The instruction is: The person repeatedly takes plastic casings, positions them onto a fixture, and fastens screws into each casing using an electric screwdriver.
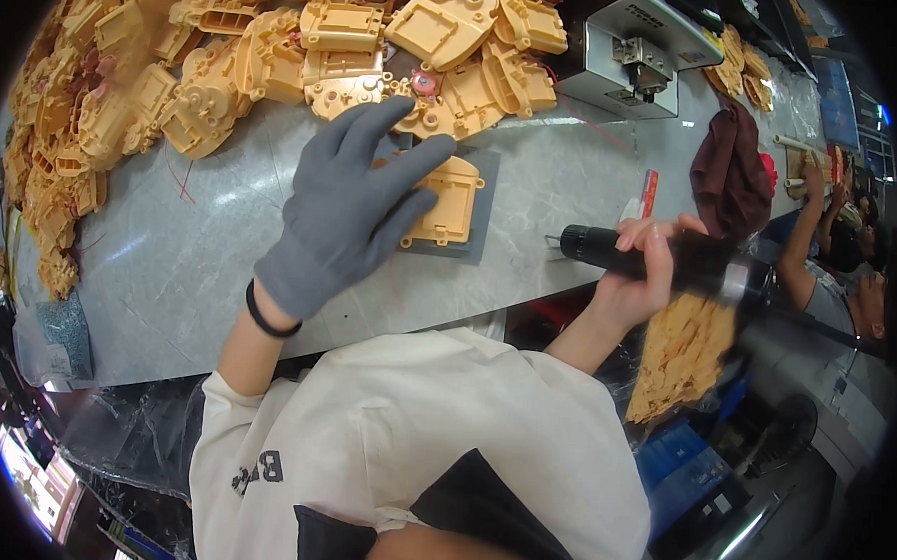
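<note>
My left hand (347, 206), in a grey knit glove with a dark band at the wrist, reaches over a yellow plastic housing (450, 202). Its fingers are spread, with the tips over the housing's far and left side; whether they touch it is hard to see. The housing lies on a flat dark grey pad (478, 243), and the glove hides part of both. My bare right hand (652, 259) is wrapped round a black electric screwdriver (704, 263). The tool is held level to the right of the pad, its thin bit pointing left, apart from the housing.
Many yellow housings (268, 57) are heaped along the table's far and left side. A metal box with a small front mechanism (638, 63) stands at the back right, near a maroon cloth (730, 172). Bagged blue granules (63, 333) sit at left. Other people work at far right.
</note>
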Action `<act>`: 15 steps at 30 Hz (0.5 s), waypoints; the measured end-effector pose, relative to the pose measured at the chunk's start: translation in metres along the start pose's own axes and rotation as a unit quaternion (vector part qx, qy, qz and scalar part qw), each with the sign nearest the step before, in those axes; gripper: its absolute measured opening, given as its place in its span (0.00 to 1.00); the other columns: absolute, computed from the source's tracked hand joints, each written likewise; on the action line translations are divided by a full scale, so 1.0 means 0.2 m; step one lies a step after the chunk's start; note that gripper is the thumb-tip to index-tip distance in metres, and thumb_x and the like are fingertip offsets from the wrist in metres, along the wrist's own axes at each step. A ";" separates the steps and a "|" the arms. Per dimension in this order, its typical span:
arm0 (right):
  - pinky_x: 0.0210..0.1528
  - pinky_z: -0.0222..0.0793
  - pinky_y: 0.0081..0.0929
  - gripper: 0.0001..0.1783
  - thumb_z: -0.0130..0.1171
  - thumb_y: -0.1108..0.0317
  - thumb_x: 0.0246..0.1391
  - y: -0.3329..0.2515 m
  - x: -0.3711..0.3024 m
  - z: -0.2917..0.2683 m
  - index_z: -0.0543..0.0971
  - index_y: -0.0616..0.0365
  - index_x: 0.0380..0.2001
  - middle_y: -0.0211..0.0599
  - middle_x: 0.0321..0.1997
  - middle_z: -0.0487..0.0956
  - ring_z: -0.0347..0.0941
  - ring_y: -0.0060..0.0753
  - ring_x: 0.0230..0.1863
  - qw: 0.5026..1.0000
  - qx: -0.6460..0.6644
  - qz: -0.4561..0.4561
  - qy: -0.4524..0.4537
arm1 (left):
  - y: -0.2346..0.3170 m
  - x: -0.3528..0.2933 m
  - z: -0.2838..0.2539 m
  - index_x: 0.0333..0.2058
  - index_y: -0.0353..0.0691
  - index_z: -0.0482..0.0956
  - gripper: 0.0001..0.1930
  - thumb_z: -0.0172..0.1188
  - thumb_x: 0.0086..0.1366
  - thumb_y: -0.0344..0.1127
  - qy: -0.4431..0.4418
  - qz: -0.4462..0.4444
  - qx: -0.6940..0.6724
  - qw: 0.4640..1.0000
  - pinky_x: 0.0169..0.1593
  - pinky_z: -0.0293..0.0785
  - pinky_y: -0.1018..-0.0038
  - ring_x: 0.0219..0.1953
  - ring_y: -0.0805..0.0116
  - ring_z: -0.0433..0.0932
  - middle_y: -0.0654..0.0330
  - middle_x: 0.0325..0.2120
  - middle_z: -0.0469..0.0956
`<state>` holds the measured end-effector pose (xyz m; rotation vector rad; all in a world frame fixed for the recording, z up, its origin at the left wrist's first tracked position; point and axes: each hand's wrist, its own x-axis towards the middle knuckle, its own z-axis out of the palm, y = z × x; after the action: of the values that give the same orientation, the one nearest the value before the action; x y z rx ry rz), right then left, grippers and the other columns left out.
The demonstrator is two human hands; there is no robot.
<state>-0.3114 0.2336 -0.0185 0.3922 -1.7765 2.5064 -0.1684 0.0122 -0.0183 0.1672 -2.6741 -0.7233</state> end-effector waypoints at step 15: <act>0.22 0.64 0.24 0.16 0.54 0.81 0.39 -0.03 0.74 0.37 0.68 0.64 0.36 0.34 0.17 0.69 0.65 0.28 0.14 0.971 0.191 -0.101 -0.104 | 0.06 -0.25 0.21 0.54 0.42 0.67 0.42 0.75 0.35 0.38 0.020 -0.122 -0.034 0.992 0.46 0.71 0.66 0.44 0.53 0.72 0.48 0.45 0.68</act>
<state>-0.4393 0.1503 0.0438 0.8347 -1.2169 2.7287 -0.1371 0.0521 -0.0611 0.4921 -2.6134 -0.8716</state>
